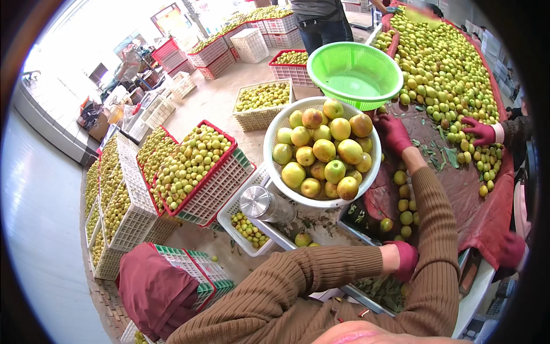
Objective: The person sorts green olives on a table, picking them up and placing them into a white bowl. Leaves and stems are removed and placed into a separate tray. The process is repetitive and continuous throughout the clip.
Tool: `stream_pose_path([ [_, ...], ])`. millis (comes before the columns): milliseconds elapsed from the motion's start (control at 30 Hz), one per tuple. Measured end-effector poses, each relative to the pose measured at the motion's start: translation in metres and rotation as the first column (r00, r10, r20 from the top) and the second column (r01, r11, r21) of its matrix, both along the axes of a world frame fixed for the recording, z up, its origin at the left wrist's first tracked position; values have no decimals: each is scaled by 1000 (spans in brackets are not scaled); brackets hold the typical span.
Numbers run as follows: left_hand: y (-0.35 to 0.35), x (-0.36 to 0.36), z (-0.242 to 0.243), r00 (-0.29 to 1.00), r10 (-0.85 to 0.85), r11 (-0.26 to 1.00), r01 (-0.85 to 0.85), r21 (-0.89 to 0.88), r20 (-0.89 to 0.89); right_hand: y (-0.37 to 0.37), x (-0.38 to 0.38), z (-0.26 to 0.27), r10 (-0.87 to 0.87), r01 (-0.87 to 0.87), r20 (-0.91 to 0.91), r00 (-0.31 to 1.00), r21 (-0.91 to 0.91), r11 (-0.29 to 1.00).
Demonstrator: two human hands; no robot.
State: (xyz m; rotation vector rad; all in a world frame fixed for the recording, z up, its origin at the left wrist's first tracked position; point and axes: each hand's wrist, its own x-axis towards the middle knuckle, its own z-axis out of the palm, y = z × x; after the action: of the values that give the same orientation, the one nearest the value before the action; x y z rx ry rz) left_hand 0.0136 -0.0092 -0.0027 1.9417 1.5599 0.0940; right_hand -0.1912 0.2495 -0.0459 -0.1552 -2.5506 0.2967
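Observation:
My left hand [404, 260], in a dark red glove, is bent down over a shallow tray of leaves [378, 293]. Its fingers are mostly hidden, so its grasp is unclear. My right hand [393, 132], gloved alike, reaches forward beside the rim of a white plastic colander basket [270, 165] heaped with large yellow-green fruit [324, 150], likely jujubes. What its curled fingertips hold is hidden. Several round fruits [404, 205] lie in a row between the basket and my right forearm. Behind the white basket stands a bright green basket [352, 71] with no fruit visible inside.
A table with dark red cloth [442, 172] carries a large fruit pile [442, 77]. Another person's gloved hand [479, 131] touches it from the right. Left are a lidded clear jar [275, 206], stacked fruit crates [193, 167] and a dark red cloth-covered form [157, 284].

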Motion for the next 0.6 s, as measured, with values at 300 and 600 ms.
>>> stream_pose_path([
  [300,0,-10,26,1000,-21,994,21,-105,-4,-50,158,64,253,-212,419,872,-143,967],
  [600,5,-3,15,997,-77,996,77,-39,-6,-48,255,77,-199,68,81,977,-995,-70],
])
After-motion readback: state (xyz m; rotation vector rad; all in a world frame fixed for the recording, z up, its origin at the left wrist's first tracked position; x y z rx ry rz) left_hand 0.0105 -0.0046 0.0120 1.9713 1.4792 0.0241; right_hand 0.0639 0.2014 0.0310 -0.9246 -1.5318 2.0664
